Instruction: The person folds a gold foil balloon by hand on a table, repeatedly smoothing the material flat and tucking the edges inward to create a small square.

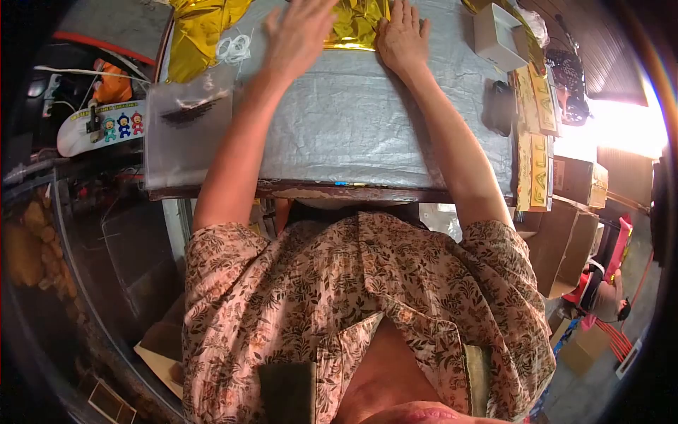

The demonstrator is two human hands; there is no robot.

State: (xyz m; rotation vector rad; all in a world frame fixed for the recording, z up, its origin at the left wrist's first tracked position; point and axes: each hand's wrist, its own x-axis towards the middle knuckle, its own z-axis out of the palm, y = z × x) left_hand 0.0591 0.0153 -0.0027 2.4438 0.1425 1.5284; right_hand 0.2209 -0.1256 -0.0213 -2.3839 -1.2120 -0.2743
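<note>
Gold foil sheet (357, 32), shiny and creased, lies on the grey-covered table (339, 134) at the top of the view. My right hand (405, 37) rests flat at the foil's right edge with its fingers stretched out and apart. Over the foil's left side is my left hand (304, 32), slightly blurred, its thumb apart from the fingers. The top border cuts off part of its fingers, and I see nothing held in it. More gold foil (198, 35) lies at the table's left, beside a small bundle of white string (234, 49).
Clear plastic bags (187, 134) lie on the table's left front corner. A white open box (498, 37), a dark lump (498, 107) and yellow printed cartons (534, 162) line the right side. Cardboard boxes (561, 244) and another person (604, 293) are further right.
</note>
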